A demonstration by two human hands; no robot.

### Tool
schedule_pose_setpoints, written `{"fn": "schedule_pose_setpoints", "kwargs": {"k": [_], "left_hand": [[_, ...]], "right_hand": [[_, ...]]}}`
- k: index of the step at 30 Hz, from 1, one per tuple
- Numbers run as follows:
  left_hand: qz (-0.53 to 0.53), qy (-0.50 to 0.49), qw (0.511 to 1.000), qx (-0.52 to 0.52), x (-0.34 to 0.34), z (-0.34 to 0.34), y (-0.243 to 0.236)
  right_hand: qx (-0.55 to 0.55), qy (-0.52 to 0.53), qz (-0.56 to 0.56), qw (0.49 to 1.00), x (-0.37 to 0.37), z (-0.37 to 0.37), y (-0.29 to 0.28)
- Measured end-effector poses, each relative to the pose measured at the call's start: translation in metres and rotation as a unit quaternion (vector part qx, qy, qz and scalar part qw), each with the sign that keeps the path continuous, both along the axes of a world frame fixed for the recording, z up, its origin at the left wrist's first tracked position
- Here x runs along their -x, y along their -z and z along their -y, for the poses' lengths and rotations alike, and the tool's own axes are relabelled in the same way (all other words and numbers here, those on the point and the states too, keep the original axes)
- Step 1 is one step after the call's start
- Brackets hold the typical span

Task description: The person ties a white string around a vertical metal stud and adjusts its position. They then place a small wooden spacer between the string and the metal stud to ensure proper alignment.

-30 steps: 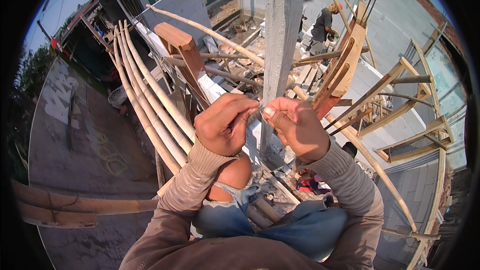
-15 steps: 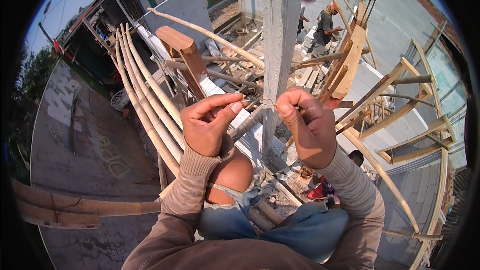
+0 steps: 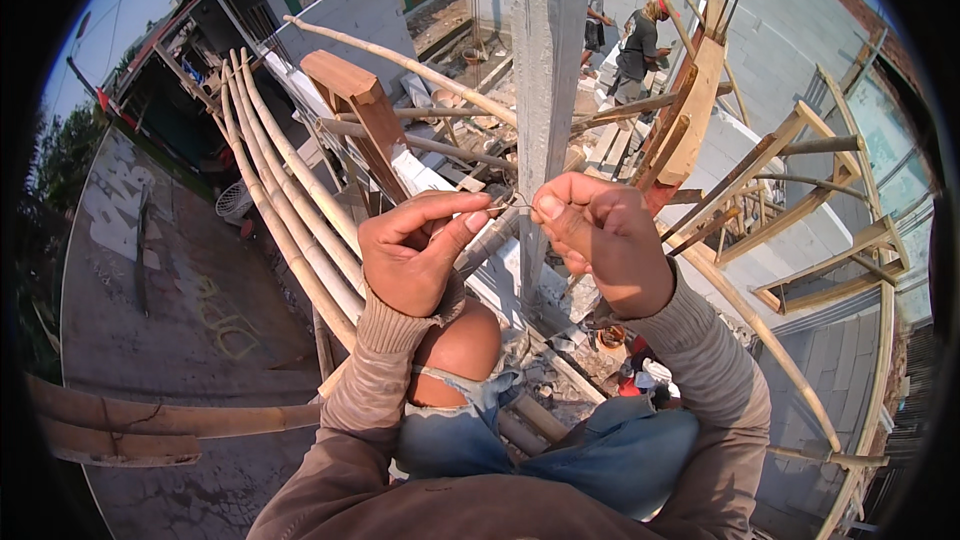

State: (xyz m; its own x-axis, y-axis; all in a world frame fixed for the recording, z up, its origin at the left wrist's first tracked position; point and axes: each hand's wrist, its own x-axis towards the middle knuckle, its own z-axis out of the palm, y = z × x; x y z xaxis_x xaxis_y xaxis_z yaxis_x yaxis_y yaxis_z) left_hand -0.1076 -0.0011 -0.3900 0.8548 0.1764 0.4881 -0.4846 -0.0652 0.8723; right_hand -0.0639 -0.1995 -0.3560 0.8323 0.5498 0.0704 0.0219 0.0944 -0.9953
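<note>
Pinching a thin, bent wire (image 3: 518, 203) by thumb and forefinger of both left hand (image 3: 410, 245) and right hand (image 3: 612, 248), in front of the grey post (image 3: 545, 60). Probably light, springy yet easily bent, slim enough to slip, so best gripped near the ends. Note a white openwork basket (image 3: 233, 198) beside bamboo poles (image 3: 312, 202) and an orange bucket (image 3: 610, 338) below the right hand, both with indiscernible contents.

Harsh sunlight, hard shadows, dark fisheye rim.
</note>
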Motion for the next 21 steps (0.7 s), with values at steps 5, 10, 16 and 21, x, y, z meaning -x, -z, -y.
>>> {"fn": "schedule_pose_setpoints", "kwargs": {"k": [5, 10, 16, 21], "left_hand": [[-0.002, 0.007, 1.0, 0.013, 0.001, 0.004, 0.0], [0.022, 0.024, 0.999, -0.016, 0.0, 0.005, -0.001], [0.055, -0.003, 0.994, -0.09, -0.001, 0.004, 0.001], [0.014, 0.005, 0.996, -0.09, 0.004, 0.007, -0.003]], "right_hand": [[0.021, -0.04, -0.057, 0.997, -0.002, 0.0, -0.001], [0.012, 0.005, 0.047, 0.999, 0.004, -0.009, 0.005], [0.049, 0.058, 0.201, 0.977, 0.011, -0.014, 0.013], [0.052, 0.118, 0.453, 0.882, 0.004, -0.015, 0.02]]}}
